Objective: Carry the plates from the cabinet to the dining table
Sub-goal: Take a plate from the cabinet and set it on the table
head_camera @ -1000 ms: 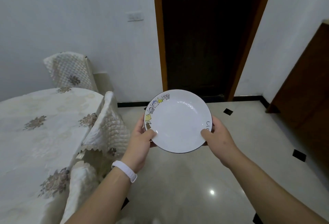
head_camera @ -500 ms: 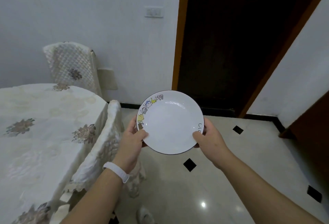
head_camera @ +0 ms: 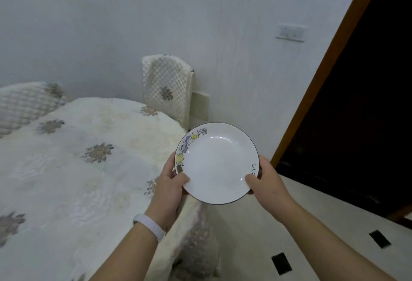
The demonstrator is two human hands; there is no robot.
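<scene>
The left grip (head_camera: 170, 182) and right grip (head_camera: 267, 182) each clasp the rim of 1 white plate (head_camera: 217, 164), thumbs on top. The plate is in the air, beside the cloth-covered counter (head_camera: 66, 169).

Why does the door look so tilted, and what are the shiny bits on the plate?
In the head view the wide-angle lens, maybe a tilted head too, makes the door frame lean. In the same head view the plate carries small white glints of reflected light near its far inner rim, and the tablecloth goes soft toward the left edge.
</scene>
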